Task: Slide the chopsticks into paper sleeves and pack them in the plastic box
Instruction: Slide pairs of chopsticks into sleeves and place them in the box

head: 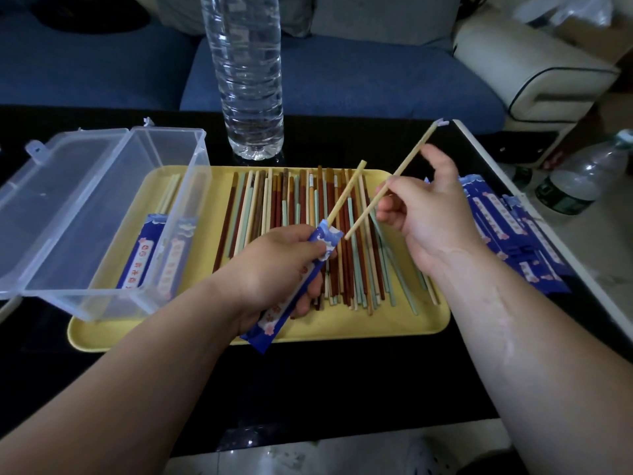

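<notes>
Left hand (270, 265) low over the yellow tray (342, 329), fingers curled round a blue paper sleeve (274, 318) held at a slant, mouth up and to the right. One pale chopstick (346, 193) already stands in that mouth, most of its length sticking out. Right hand (428, 217) pinches a second pale chopstick (407, 162) between thumb and fingers around mid-shaft, with its lower tip just beside the sleeve mouth, not inside it. Beneath both hands lie the loose chopsticks (301, 214) — red-brown, pale green, cream — in a rough row across the tray. The clear plastic box (78, 299) sits on the tray's left end with its lid (51, 186) swung open to the left; two sleeved pairs (144, 255) lie inside, bare ends pointing away. A stack of empty sleeves (507, 228) lies on the black table (308, 389) just right of the tray. A clear water bottle (250, 80) stands upright behind the tray — blue sofa (342, 84) beyond.
</notes>
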